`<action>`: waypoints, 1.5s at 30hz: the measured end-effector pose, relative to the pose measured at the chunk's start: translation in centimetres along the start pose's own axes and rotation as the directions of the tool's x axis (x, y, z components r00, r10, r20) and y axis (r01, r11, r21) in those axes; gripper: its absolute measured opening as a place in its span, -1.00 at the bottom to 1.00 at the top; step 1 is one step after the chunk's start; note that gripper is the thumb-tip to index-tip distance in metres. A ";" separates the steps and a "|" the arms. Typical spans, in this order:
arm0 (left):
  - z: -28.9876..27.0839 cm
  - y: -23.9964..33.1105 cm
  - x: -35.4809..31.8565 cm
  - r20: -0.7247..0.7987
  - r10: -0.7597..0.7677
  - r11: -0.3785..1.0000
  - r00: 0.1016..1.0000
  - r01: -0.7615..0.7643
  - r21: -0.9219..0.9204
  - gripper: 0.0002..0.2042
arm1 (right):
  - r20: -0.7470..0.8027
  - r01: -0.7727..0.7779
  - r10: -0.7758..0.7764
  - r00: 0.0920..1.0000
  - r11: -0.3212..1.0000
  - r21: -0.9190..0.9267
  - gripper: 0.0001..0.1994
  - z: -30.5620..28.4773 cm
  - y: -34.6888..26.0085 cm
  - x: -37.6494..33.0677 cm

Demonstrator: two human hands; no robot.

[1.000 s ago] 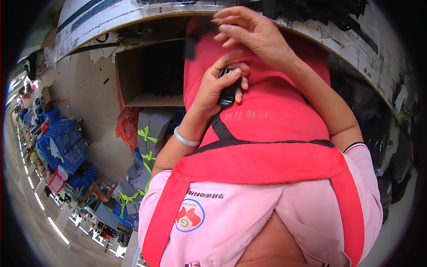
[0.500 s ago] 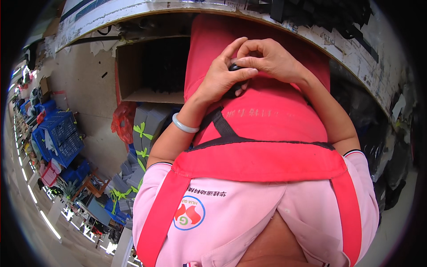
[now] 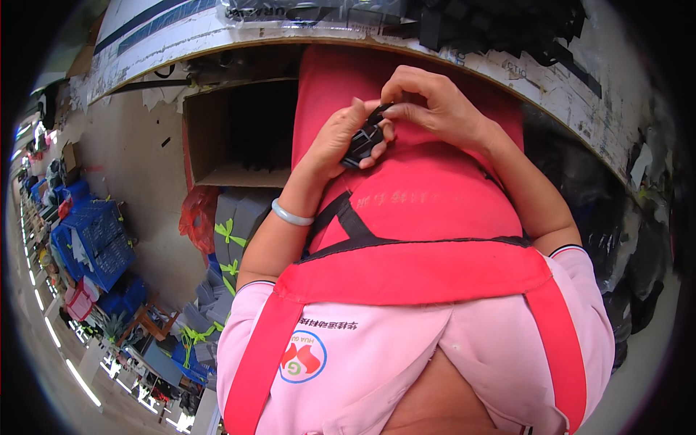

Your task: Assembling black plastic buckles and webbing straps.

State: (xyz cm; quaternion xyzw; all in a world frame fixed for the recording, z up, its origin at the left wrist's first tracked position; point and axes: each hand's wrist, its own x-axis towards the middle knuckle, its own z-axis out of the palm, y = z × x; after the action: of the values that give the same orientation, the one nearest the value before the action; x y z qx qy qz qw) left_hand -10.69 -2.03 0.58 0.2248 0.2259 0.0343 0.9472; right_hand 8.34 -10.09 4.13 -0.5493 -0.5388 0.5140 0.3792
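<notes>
A small black plastic piece (image 3: 361, 147), shaped like a buckle with a rectangular opening, lies in my left hand (image 3: 339, 138). The fingers of that hand wrap round it from below, and the thumb points up beside it. My right hand (image 3: 433, 103) pinches a thin black end (image 3: 380, 113) at the top of the piece between thumb and fingertips. Whether this end is a strap or part of the plastic, I cannot tell. Both hands are above the red apron (image 3: 428, 188) over my lap, just short of the worktable's edge.
Across the far side runs the worktable (image 3: 181, 54), with a pile of black pieces (image 3: 500, 25) and a clear plastic bag (image 3: 312, 13) on it. An open cardboard box (image 3: 239, 176) stands left below it. Nearby are a red bag (image 3: 198, 217), grey bundles with green ties (image 3: 230, 232) and blue crates (image 3: 94, 235).
My left hand has turned and moved slightly down-left, exposing the black piece it had mostly covered. The right hand has drawn slightly apart from it, still pinching the upper end.
</notes>
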 end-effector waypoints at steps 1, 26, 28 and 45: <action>-0.3 0.2 -0.1 -0.002 -0.032 0.999 0.999 0.032 0.000 -0.57 | -0.034 0.078 -0.082 0.996 0.992 -0.097 -0.92 -0.4 -0.2 -0.3; 0.7 -0.5 1.8 -0.269 0.356 0.896 0.895 -0.246 0.369 -0.77 | -0.364 0.390 -0.527 0.768 0.836 -0.386 -0.82 -0.3 -2.8 -1.2; 1.0 -0.4 1.7 -0.275 0.386 0.882 0.881 -0.264 0.391 -0.78 | -0.316 -0.111 0.146 0.937 0.986 0.126 -0.86 0.4 -3.0 -1.4; 0.9 -0.1 2.3 0.201 0.811 0.030 0.549 -0.382 0.924 -0.85 | -0.167 -0.174 0.399 0.902 0.687 0.706 -0.79 1.3 0.2 -0.8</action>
State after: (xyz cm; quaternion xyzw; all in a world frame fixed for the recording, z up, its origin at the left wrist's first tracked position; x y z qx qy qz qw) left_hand -8.18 -2.12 0.31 0.7633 0.2636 0.3538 0.4720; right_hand 7.17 -11.07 3.82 -0.5248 -0.1554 0.6353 0.5449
